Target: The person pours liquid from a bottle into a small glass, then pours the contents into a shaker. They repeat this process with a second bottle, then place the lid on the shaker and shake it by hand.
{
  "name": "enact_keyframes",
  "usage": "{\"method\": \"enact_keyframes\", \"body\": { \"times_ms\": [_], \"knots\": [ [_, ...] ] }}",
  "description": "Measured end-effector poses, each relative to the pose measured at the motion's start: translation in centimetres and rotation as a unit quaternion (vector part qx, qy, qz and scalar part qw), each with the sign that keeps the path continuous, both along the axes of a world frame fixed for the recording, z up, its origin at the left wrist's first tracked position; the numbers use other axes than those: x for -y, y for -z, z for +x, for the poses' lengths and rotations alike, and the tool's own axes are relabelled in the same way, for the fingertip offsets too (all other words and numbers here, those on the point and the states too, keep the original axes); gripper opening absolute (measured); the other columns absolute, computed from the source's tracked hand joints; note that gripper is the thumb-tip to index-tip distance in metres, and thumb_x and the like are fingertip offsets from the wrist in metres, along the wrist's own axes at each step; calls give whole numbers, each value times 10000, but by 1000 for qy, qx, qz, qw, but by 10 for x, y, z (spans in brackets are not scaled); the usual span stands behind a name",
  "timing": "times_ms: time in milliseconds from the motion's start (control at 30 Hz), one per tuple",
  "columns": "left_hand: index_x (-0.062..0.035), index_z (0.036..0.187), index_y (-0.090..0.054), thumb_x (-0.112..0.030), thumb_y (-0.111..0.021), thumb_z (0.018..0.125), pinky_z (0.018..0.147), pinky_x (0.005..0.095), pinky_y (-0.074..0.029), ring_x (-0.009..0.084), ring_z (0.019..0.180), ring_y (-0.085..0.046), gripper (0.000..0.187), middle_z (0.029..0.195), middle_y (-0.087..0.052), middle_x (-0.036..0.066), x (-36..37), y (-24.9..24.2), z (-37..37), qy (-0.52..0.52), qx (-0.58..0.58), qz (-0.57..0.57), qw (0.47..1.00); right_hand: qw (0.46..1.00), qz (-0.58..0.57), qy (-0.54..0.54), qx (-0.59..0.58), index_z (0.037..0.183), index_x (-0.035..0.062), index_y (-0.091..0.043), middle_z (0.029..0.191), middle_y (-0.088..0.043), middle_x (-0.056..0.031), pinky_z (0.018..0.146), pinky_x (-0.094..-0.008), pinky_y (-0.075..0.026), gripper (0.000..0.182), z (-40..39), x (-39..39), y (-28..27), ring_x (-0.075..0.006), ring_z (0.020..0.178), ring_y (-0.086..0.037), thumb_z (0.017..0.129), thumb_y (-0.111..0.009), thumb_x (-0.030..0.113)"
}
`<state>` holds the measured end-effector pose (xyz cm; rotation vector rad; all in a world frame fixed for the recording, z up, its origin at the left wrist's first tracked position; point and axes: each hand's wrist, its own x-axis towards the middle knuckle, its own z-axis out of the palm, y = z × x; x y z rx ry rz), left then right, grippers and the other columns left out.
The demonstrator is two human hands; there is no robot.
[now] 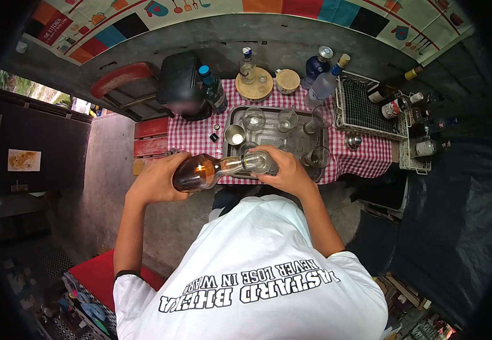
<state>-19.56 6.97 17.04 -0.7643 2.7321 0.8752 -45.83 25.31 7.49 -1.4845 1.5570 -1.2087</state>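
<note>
My left hand (156, 180) is wrapped round the body of a glass bottle (196, 174) with amber liquid in it. The bottle lies nearly level, its neck pointing right. At its mouth is a small clear glass (259, 162), gripped by the fingers of my right hand (289, 173). Both hands are over the near edge of a metal tray (271, 131). On the tray stand several clear glasses, among them a round one (254, 118), and a steel cup (235, 136) with something pale in it.
A checked tablecloth (365, 158) covers the table. Behind the tray stand a clear bottle (247, 71) on a round wooden board (250, 92), a lidded jar (287, 82) and a dark blue bottle (315, 71). Wire basket (342, 122) and more bottles stand right; a black container (180, 85) stands left.
</note>
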Motion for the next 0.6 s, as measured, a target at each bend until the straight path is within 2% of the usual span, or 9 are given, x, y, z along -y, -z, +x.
{"method": "enact_keyframes", "body": {
  "times_ms": [600],
  "knots": [
    [-67, 1214, -587, -256, -840, 547, 844, 423, -534, 358, 961, -688, 738, 1076, -698, 163, -1, -5, -6, 0, 12, 5, 1000, 1000, 8, 0, 13, 1250, 34, -592, 1176, -706, -119, 918, -356, -537, 547, -3, -3, 1, -252, 1061, -699, 751, -815, 61]
  ]
}}
